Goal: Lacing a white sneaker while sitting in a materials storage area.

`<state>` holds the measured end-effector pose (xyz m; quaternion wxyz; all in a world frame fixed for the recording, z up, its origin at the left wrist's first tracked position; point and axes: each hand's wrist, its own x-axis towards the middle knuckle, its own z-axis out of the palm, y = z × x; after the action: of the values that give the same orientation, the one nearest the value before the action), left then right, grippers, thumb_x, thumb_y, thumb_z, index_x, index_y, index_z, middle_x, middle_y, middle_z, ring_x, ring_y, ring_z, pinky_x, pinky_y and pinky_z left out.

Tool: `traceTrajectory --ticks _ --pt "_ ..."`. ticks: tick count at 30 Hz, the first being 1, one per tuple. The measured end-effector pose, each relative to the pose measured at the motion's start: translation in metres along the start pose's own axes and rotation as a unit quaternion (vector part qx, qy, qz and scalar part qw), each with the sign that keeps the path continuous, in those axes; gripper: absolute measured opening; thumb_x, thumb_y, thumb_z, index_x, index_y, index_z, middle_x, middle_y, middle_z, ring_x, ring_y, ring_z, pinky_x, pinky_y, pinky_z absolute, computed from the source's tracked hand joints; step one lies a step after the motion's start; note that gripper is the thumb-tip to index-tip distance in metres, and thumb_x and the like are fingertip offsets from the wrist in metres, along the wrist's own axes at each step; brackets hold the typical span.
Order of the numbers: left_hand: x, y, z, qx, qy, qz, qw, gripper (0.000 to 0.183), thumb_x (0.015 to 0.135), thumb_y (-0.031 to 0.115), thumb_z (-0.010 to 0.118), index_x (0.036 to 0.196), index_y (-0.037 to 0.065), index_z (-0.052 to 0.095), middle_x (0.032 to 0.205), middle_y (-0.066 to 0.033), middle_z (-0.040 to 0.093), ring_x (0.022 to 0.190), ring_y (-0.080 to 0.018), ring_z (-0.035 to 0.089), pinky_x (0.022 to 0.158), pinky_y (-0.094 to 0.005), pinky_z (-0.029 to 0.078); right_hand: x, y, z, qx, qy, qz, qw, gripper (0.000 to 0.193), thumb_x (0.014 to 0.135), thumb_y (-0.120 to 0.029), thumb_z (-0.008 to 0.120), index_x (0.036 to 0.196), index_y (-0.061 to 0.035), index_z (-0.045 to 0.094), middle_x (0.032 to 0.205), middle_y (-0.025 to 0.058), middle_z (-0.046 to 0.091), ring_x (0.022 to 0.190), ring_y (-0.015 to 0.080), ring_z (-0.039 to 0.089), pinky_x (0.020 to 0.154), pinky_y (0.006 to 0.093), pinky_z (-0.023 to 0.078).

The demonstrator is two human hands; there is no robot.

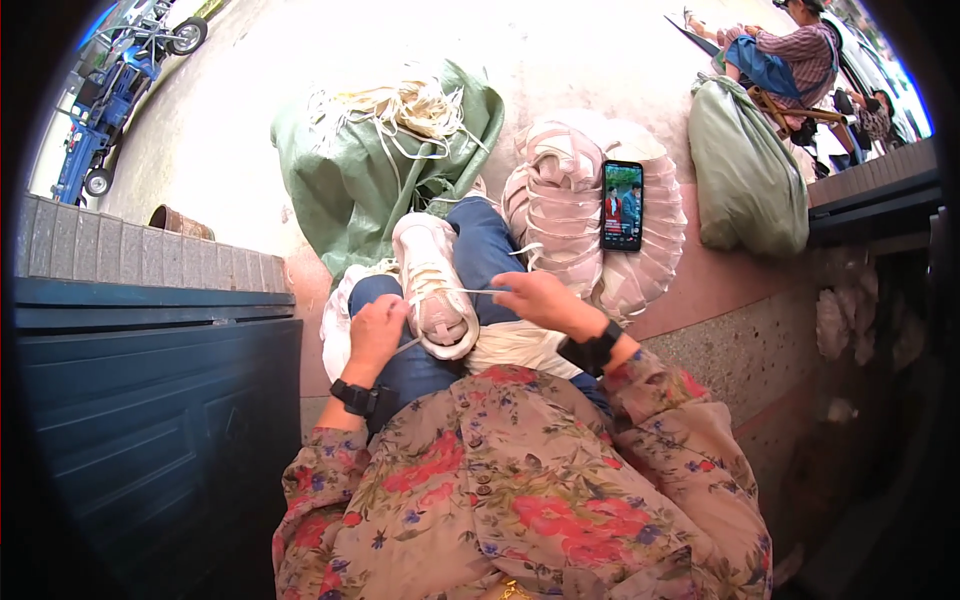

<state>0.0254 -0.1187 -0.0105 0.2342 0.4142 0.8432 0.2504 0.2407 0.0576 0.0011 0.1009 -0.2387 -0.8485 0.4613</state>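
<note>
A pale pink-white sneaker [432,285] lies on my lap, across my blue-jeaned knees. My left hand [377,332] grips its near left side by the heel end. My right hand [540,300] pinches a white shoelace [470,291] pulled taut sideways out of the shoe's eyelets. Both wrists wear black bands.
A stack of matching sneakers [560,190] stands ahead with a phone [622,204] propped on it. A green sack [350,190] spilling white laces [410,105] lies to the left, another green sack [745,175] at right. A seated person [790,50] is far right. A dark blue door [150,400] is on my left.
</note>
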Motion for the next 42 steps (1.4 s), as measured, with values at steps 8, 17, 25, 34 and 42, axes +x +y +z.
traceTrajectory --ticks 8,17,25,34,42 --pt "-0.011 -0.013 -0.063 -0.072 -0.197 -0.132 0.969 0.026 0.074 0.009 0.063 0.098 0.003 0.06 0.063 -0.0019 0.06 0.047 -0.0102 0.054 0.044 -0.0244 0.042 -0.056 0.002 -0.113 0.458 0.184 0.16 0.855 0.024 0.09 -0.019 0.05 0.105 -0.0022 0.056 0.059 -0.0049 0.042 0.047 0.0057 0.04 0.051 0.0205 0.041" --pt "0.002 0.012 -0.108 -0.495 -0.022 -0.038 0.868 0.023 0.091 0.02 0.047 0.101 0.001 0.056 0.092 -0.0086 0.061 0.08 -0.0118 0.056 0.07 -0.0236 0.045 -0.103 0.019 -0.156 0.688 0.306 -0.03 0.658 0.029 0.091 -0.015 0.047 0.117 -0.0016 0.046 0.078 -0.0005 0.048 0.069 0.0104 0.048 0.08 0.0286 0.044" --pt "0.012 -0.027 -0.21 -0.62 0.2 -0.017 0.759 0.018 0.092 0.018 0.047 0.098 0.002 0.052 0.064 0.0003 0.044 0.058 -0.0103 0.044 0.062 -0.0263 0.044 -0.082 0.022 -0.111 0.504 0.217 0.134 0.825 0.026 0.088 -0.009 0.05 0.112 -0.0007 0.052 0.111 0.0086 0.056 0.097 0.0144 0.054 0.087 0.0305 0.044" --pt "-0.005 -0.025 -0.064 -0.457 -0.062 -0.202 0.864 0.021 0.09 0.023 0.047 0.094 0.006 0.056 0.059 0.006 0.04 0.047 -0.0008 0.035 0.039 -0.0137 0.025 -0.015 -0.008 0.003 -0.076 -0.017 -0.14 0.987 0.013 0.075 -0.005 0.054 0.082 -0.0093 0.064 0.083 0.0086 0.059 0.083 0.0278 0.053 0.074 0.0388 0.041" --pt "-0.018 -0.002 0.014 -0.205 -0.116 -0.124 0.964 0.023 0.087 0.023 0.052 0.081 0.002 0.059 0.056 0.0029 0.046 0.047 -0.0058 0.04 0.044 -0.0196 0.034 0.032 -0.007 0.049 -0.217 -0.083 -0.071 0.97 0.01 0.075 -0.008 0.051 0.076 -0.007 0.061 0.075 0.0082 0.059 0.078 0.0268 0.053 0.069 0.0385 0.039"
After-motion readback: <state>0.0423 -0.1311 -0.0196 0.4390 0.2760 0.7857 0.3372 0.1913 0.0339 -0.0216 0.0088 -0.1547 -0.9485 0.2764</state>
